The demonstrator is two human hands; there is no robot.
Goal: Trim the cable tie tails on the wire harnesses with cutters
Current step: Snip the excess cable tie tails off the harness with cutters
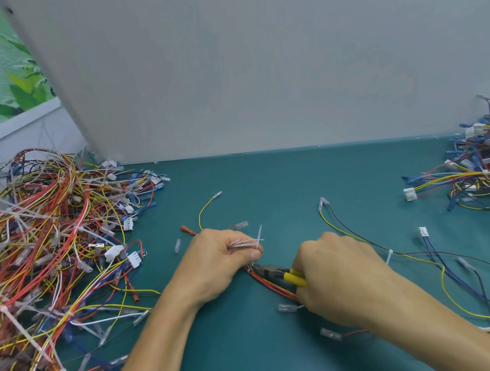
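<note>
Head view: right hand [340, 278] around cutters [280, 272] (left hand [216, 260] around tails [249, 242])

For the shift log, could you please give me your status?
Left hand grips white tie tails. Right hand grips cutters, jaws at the harness. Nothing blocking.

We can read no text, label, brand or number at this workbench. The yellow handles of the cutters [294, 279] show no legible mark, and the white connectors [409, 194] on the wire harnesses [35, 231] are too small for any print to be made out.
</note>
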